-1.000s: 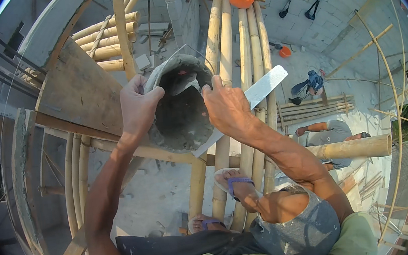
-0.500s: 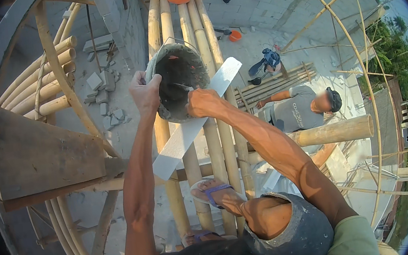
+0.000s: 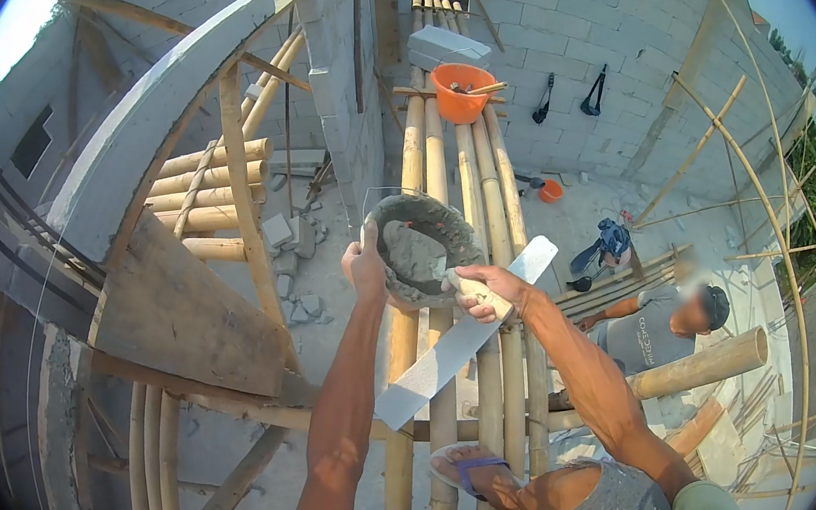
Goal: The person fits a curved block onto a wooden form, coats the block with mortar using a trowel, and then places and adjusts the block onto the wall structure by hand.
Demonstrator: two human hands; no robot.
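A round dark bucket (image 3: 467, 231), crusted with cement, stands over the bamboo poles in front of me. Grey mortar (image 3: 406, 253) lies inside it. My left hand (image 3: 363, 270) grips the bucket's left rim, thumb up. Closed around the pale wooden handle (image 3: 485, 298) of a trowel is my right hand (image 3: 509, 289), at the bucket's near right edge. The trowel's blade reaches over the mortar and is only partly visible. Below the bucket and my right hand, a long pale flat board (image 3: 427, 374) lies slantwise across the poles.
Bamboo poles (image 3: 400, 342) form the platform under my sandalled feet. Farther along stand an orange bucket (image 3: 465, 105) with tools and pale blocks (image 3: 448, 46). A person (image 3: 650, 328) is lower right. At left are a wooden panel (image 3: 183, 311) and concrete edge (image 3: 176, 75).
The view has tilted up, showing more wall beyond. The bucket leans less toward me, and its mortar now shows. My right hand has come out of the bucket, bringing the trowel handle into sight.
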